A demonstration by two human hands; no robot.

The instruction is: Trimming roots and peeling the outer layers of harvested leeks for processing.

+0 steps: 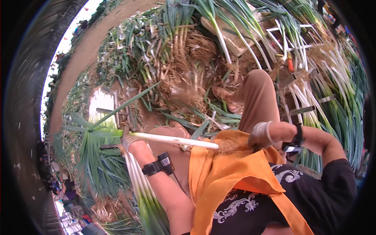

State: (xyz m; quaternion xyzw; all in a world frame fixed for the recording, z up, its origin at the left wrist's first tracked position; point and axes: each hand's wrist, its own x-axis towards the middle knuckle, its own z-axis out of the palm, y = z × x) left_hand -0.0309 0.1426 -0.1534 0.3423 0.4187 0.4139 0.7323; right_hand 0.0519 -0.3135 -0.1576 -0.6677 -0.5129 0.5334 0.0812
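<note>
My left hand (pixel 131 141), in a striped work glove with a black wrist device, grips a long leek (pixel 172 139) by its white stalk. The leek lies level across my lap, green leaves to the left and root end (pixel 226 146) to the right, over my orange apron (pixel 227 172). My right hand (pixel 261 135), also gloved and wearing a black wristband, is curled just right of the root end. What it holds is hidden. My brown-trousered knee (pixel 258 90) rises behind the hands.
Leeks lie heaped all round: a trimmed white bundle (pixel 102 103) at the left, long rows (pixel 325 98) at the right, loose roots and leaves (pixel 188 78) ahead. A wooden board (pixel 231 37) lies at the top. A dirt path (pixel 84 51) curves upper left.
</note>
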